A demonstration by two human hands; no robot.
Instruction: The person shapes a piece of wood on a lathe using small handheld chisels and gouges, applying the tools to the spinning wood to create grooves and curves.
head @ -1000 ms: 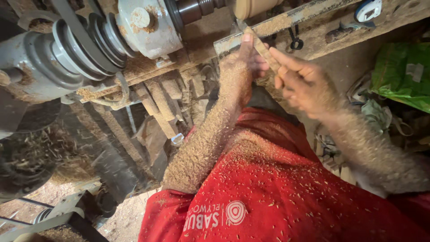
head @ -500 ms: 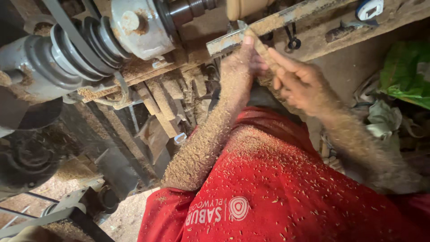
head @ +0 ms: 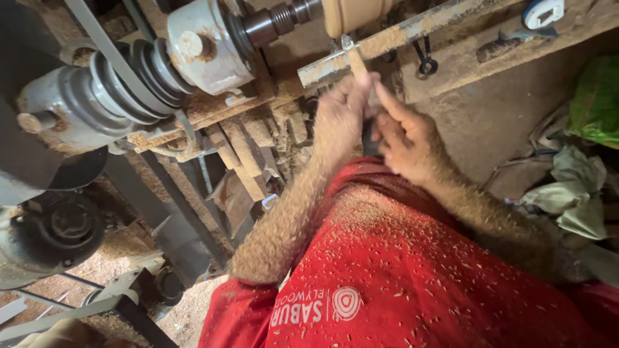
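Hands, left and right, both closed around a chisel resting on the lathe's tool rest.

A rough wooden lathe surface, caked in sawdust, carried a long rusty metal tool rest bar; a black metal clip and a white-blue tape measure lay on it.
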